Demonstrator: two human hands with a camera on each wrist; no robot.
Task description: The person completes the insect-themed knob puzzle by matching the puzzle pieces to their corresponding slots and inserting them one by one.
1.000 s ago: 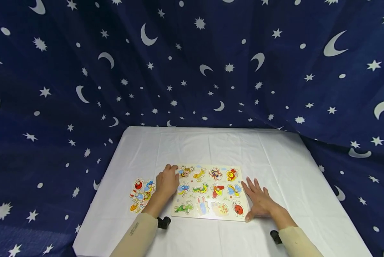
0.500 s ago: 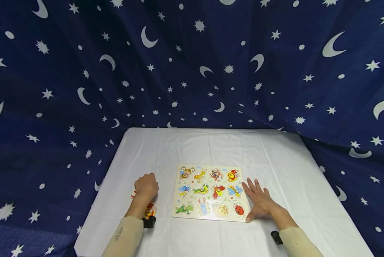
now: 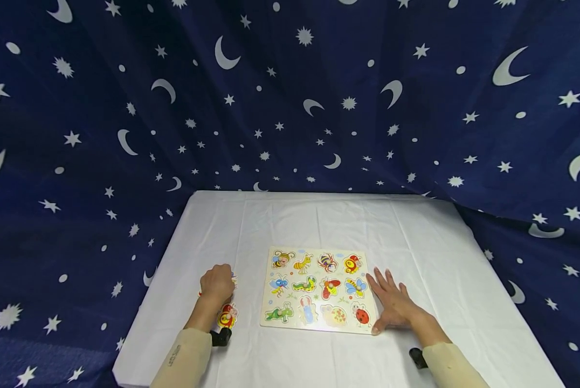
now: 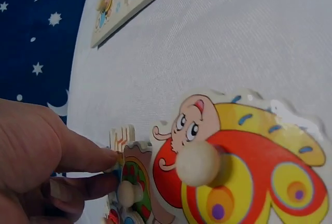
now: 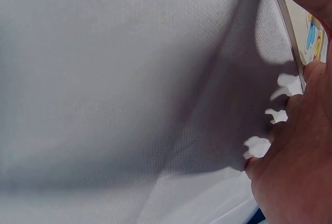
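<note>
Over the pile of puzzle pieces at the left of the table is my left hand [image 3: 216, 283], and it hides most of them in the head view. In the left wrist view its thumb and a finger pinch a knobbed puzzle piece [image 4: 120, 169], whose picture is mostly hidden. A red and yellow butterfly piece [image 4: 244, 143] with a round wooden knob lies nearer that camera. My right hand [image 3: 392, 304] rests with fingers spread against the right edge of the wooden insect puzzle board [image 3: 295, 325], its thumb at the board's lower right corner.
The board carries rows of insect pictures, among them a ladybug [image 3: 361, 316] and a green caterpillar [image 3: 304, 284]. A white cloth [image 3: 319, 221] covers the table. Behind and beside it hangs a dark blue curtain [image 3: 280, 75] with moons and stars.
My left hand has moved left from the board's left edge to the pile of pieces, then shifted slightly, uncovering more of the butterfly piece. The right hand has stayed on the board's edge.
</note>
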